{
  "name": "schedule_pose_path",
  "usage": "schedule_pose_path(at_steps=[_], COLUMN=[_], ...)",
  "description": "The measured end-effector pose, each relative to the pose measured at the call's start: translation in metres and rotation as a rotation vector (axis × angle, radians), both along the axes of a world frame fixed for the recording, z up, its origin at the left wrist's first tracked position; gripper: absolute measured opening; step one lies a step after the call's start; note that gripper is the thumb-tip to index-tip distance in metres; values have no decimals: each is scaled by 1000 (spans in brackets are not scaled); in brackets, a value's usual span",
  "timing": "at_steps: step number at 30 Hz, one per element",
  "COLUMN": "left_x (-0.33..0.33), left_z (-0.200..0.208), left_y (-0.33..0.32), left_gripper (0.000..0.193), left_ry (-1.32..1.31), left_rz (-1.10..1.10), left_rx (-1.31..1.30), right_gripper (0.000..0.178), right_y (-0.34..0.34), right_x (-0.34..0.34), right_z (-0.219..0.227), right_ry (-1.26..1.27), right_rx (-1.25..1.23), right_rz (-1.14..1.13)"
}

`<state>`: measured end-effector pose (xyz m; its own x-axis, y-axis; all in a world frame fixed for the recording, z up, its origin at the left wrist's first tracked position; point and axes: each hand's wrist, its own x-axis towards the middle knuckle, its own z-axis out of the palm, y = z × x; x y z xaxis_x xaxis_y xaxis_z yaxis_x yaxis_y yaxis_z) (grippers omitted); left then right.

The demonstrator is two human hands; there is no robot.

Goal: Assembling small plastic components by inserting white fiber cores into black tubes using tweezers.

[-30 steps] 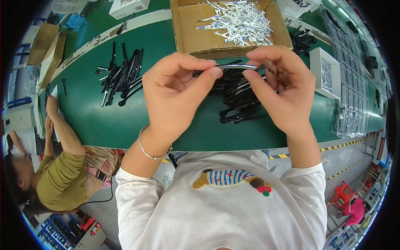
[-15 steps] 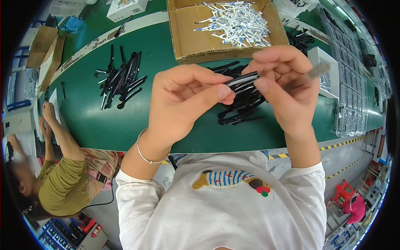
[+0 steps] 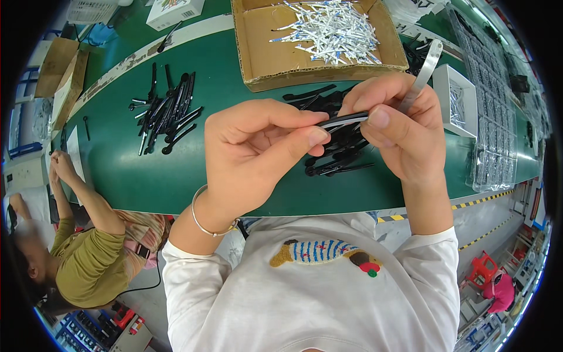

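Observation:
Between both hands, above the green table, a slim curved black plastic piece (image 3: 359,115) is held, with a pale strip along its near side. My left hand (image 3: 249,149) pinches its left end between thumb and forefinger. My right hand (image 3: 410,132) is closed round its right end, thumb pressed on it. From that same hand a flat silver metal strip-like tool (image 3: 424,71) sticks up; its lower part is hidden by the fingers. Directly behind and below the hands lies a heap of similar black pieces (image 3: 343,157), partly covered by them.
A cardboard box (image 3: 328,75) of white and blue strips (image 3: 337,35) stands behind my hands. Another black heap (image 3: 173,111) lies left. At right are a small white box (image 3: 469,97) and clear plastic trays (image 3: 495,146). A co-worker (image 3: 88,261) sits at left.
The silver tool, blurred and leaning right before, now stands more upright. My right fingers have closed further over the black piece's right end. My left hand still pinches the other end.

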<state>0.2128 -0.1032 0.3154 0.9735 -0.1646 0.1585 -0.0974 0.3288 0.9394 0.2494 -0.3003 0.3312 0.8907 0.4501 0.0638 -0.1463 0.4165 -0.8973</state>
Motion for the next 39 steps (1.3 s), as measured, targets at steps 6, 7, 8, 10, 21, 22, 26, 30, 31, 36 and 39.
schedule_pose_path(at_steps=[6,7,8,10,21,22,26,30,31,36,39], left_x=[0,0,0,0,-9,-10,-12,-11,-10,-10,-12], left_z=[0,0,0,-1,4,5,3,2,0,1,4], left_y=[1,1,1,1,-1,-1,-3,-4,-5,-6,-6], left_gripper=[14,14,13,13,14,14,16,17,17,16,16], left_ry=[-2,4,10,-3,-211,-224,-267,-303,-352,-407,-430], left_rz=[-28,-30,-32,-16,179,178,280,330,341,361,382], left_rx=[-6,0,6,22,411,422,402,425,437,451,497], right_gripper=[11,14,14,13,9,9,12,15,15,16,16], right_y=[-1,0,1,2,3,4,6,8,9,10,9], right_x=[0,-1,-1,-3,-9,-10,-12,-13,-14,-16,-15], right_z=[-1,-2,-1,0,3,3,8,0,-1,0,-2], right_ry=[-15,-53,-54,-125,-302,-324,-223,-350,-375,-331,-314], right_rx=[-20,-61,-61,-65,-319,-346,-209,-155,-170,-221,-186], right_rz=[31,11,12,-36,-200,-218,-198,-232,-225,-213,-203])
